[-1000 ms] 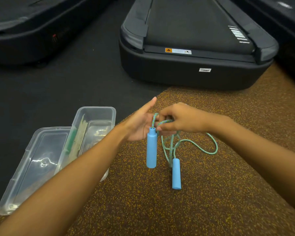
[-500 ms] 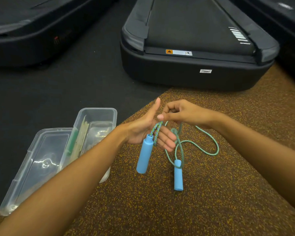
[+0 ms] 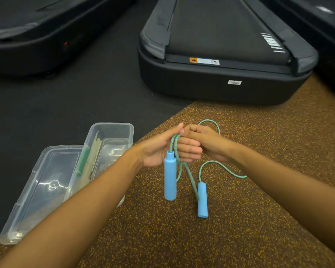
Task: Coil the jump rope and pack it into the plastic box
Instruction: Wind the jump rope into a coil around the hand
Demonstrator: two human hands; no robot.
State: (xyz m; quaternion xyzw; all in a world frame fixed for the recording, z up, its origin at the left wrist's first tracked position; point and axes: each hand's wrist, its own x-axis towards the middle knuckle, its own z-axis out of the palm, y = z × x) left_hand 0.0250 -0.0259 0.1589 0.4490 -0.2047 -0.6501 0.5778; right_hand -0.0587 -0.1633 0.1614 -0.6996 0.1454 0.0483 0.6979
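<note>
**Rope wound on my left hand, box open at lower left**

Hands first: two of them, meeting at the middle of the frame. My left hand [image 3: 159, 149] has its fingers [image 3: 188, 149] curled shut around turns of the jump rope [image 3: 190, 175], thumb stretched up; two strands of green cord cross the base of the fingers. My right hand [image 3: 207, 142] is closed too, its fingertips pinching the cord just at the tip of my left thumb.

One rope, two blue handles. The nearer handle [image 3: 170, 177] hangs from my left hand, long axis almost straight up and down in the frame, cord end at the top. The second handle [image 3: 202, 200] sits lower and to the right, also running near vertical, cord end up; whether it rests on the floor or dangles I cannot tell. One loop of cord arcs above my right hand, another curves out to the right below my wrist over the brown speckled floor [image 3: 240, 219].

One clear plastic box [image 3: 112, 132] lies at lower left, open, with some pale and green contents along its left side. Its one lid [image 3: 43, 190] lies flat just beside it, further left. Both run diagonally, from lower left to upper right.

Three dark treadmill decks fill the top of the frame; the middle treadmill [image 3: 220, 55] is nearest.
</note>
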